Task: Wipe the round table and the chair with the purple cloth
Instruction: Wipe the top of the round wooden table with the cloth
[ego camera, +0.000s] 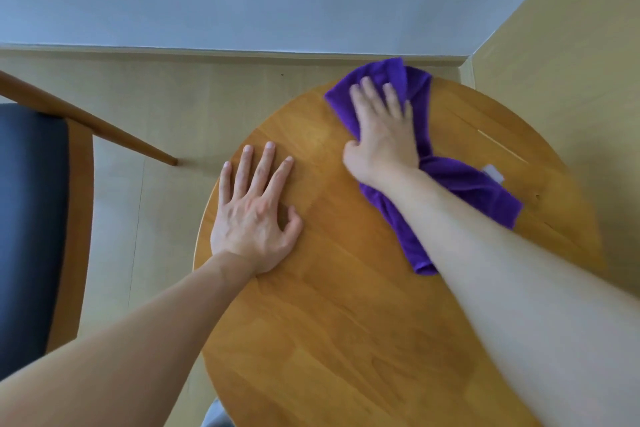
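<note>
Both forearms filled the near frame, reaching out over the round table. Left hand lay flat on the wood near the left edge, fingers spread wide and straight, holding nothing; I read it as a brace. Right hand pressed down on the purple cloth at the far edge, fingers fairly straight on top, thumb tucked at the cloth's side. That hand was motion-blurred, so I couldn't tell how hard the thumb pinched. Cloth was bunched, trailing back under the right forearm, white tag showing on its right side. Chair sat to the left, apart from the table, not yet wiped as far as I could judge.

Risks: far end of cloth overhung the rim, so a longer stroke could push it off. Bunching meant thin contact and missed strips. Leaning on the left edge could tip the table.
</note>
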The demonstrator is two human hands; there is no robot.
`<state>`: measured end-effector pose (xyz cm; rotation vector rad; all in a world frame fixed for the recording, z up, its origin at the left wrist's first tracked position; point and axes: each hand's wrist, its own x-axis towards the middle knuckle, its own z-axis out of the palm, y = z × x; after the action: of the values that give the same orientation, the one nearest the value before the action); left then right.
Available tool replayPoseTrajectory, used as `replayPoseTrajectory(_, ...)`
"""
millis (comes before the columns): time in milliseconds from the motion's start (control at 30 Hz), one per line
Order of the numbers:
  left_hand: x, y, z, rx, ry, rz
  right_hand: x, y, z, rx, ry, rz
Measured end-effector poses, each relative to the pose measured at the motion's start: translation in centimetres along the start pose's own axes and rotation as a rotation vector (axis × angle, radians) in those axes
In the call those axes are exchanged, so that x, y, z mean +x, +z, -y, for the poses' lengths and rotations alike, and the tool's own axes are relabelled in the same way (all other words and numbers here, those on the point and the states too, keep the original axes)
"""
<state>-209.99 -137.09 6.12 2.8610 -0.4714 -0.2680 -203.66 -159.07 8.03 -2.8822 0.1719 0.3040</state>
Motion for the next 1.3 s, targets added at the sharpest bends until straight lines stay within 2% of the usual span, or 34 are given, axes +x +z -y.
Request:
replayPoseTrajectory(133, 0.1, 0.1, 0.0, 0.009, 0.008, -0.008, -3.0, 1.4, 2.3, -0.013, -0.376, 0.100)
replayPoseTrajectory(233, 0.1, 0.1, 0.1, 0.006, 0.009, -0.012, -5.5, 1.6, -0.5, 0.032, -0.499, 0.132)
replayPoseTrajectory(333, 0.1, 0.1, 0.0, -0.003, 0.006, -0.006, -5.5, 0.6, -5.0, 0.045, -0.480, 0.084)
replayPoseTrajectory(400, 0.2, 0.1, 0.1, -0.007, 0.005, 0.000, -3.4, -0.2, -6.0, 0.068, -0.363, 0.025)
replayPoseTrajectory(500, 0.1, 0.0, 0.1, -0.009, -0.002, -0.013, 0.1, -0.6, -3.5, 0.093, -0.103, -0.029)
replayPoseTrajectory(567, 0.1, 0.1, 0.1, -0.031, -0.035, -0.033, 1.3, -0.4, -0.8, 0.084, -0.056, -0.023)
replayPoseTrajectory(633, 0.0, 0.2, 0.0, -0.060, -0.103, -0.063, 0.9, 0.2, 1.3, 0.054, -0.152, 0.015)
replayPoseTrajectory(733, -0.1, 0.3, -0.3, -0.109, -0.269, -0.086, -2.2, 1.3, 2.6, 0.004, -0.389, 0.095)
replayPoseTrajectory(800, 0.1, 0.1, -0.5, -0.143, -0.375, -0.079, -5.0, 1.9, 2.1, 0.006, -0.501, 0.136)
replayPoseTrajectory(867, 0.1, 0.0, -0.7, -0.144, -0.400, -0.078, -7.3, 2.1, 0.3, 0.020, -0.555, 0.145)
replayPoseTrajectory(967, 0.2, 0.0, -0.6, -0.125, -0.393, -0.071, -8.5, 1.5, -3.5, 0.066, -0.488, 0.072)
replayPoseTrajectory(1100, 0.5, -0.1, -0.5, -0.143, -0.414, -0.081, -4.4, 0.5, -4.3, 0.214, -0.116, -0.087)
replayPoseTrajectory(1200, 1.5, -0.5, -0.5, -0.274, -0.674, -0.154, -0.4, 0.2, -0.4, 0.226, 0.090, -0.099)
replayPoseTrajectory(1233, 2.1, -0.6, -0.4, -0.307, -0.775, -0.176, 0.3, 0.4, 0.9, 0.205, 0.089, -0.087)
replayPoseTrajectory(1300, 3.2, -0.7, 0.0, -0.317, -0.879, -0.168, 0.6, 0.9, 3.1, 0.150, -0.027, -0.047)
